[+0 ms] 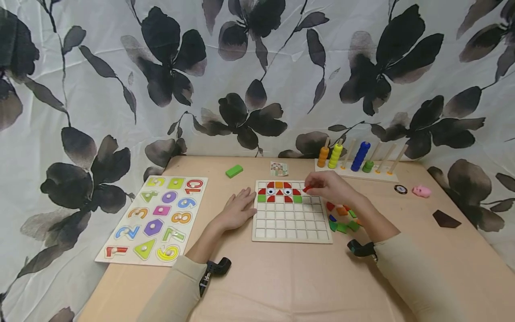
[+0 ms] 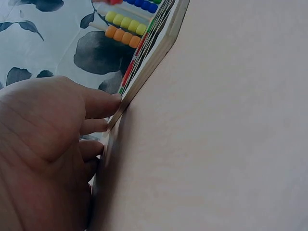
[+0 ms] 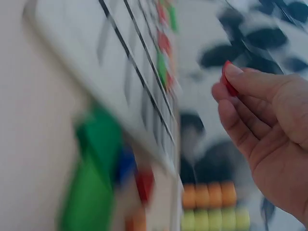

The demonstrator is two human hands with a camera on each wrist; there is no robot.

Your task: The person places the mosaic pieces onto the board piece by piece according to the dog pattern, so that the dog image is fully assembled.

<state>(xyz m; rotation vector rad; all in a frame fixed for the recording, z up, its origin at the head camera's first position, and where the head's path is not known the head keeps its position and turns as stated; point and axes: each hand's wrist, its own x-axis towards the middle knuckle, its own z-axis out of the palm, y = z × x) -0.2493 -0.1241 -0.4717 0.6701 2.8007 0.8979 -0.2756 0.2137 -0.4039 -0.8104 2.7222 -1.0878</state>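
Observation:
A white grid board point(image 1: 289, 228) lies on the table, its upper rows partly filled with red, green, orange and eye-patterned tiles point(image 1: 279, 192). My left hand point(image 1: 238, 208) rests at the board's left edge, fingers extended, the thumb touching its rim. Over the board's upper right corner, my right hand point(image 1: 333, 184) pinches a small red tile point(image 3: 229, 79) between thumb and fingertips. Loose green, red, orange and blue tiles point(image 1: 342, 228) lie along the board's right side, partly under the right forearm.
A number-and-shape puzzle board point(image 1: 161, 223) lies at left. Behind are a green block point(image 1: 234, 171), a small pattern card point(image 1: 279, 168) and a peg stand with coloured beads point(image 1: 354, 172). At right lie a round black-and-white disc point(image 1: 400, 189), a pink pig point(image 1: 421, 191) and a dark polygon piece point(image 1: 446, 219).

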